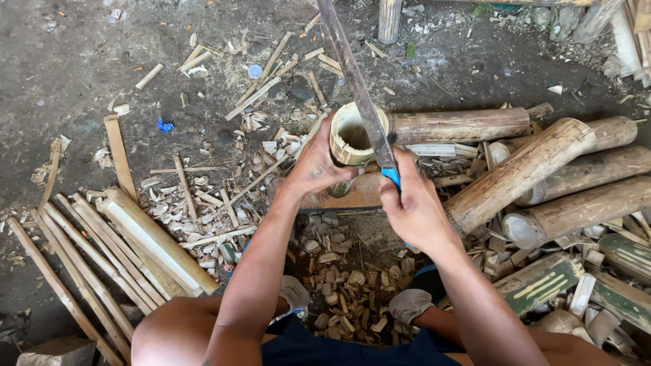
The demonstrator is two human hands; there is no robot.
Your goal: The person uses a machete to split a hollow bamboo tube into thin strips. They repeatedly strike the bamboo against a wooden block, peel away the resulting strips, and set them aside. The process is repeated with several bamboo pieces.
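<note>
A hollow bamboo section (447, 126) lies across a wooden block (339, 196), its cut open end (354, 135) facing me. My left hand (315, 165) grips the rim of that open end. My right hand (412, 203) is closed on the blue handle (391, 177) of a long machete. The machete blade (352, 74) rests across the open end and points away from me toward the top of the view.
Thick bamboo logs (522, 173) are piled at the right. Split bamboo slats (102, 251) lie at the left. Chips and offcuts (339, 285) cover the dirt floor between my knees. A stone block (57, 352) sits at the bottom left.
</note>
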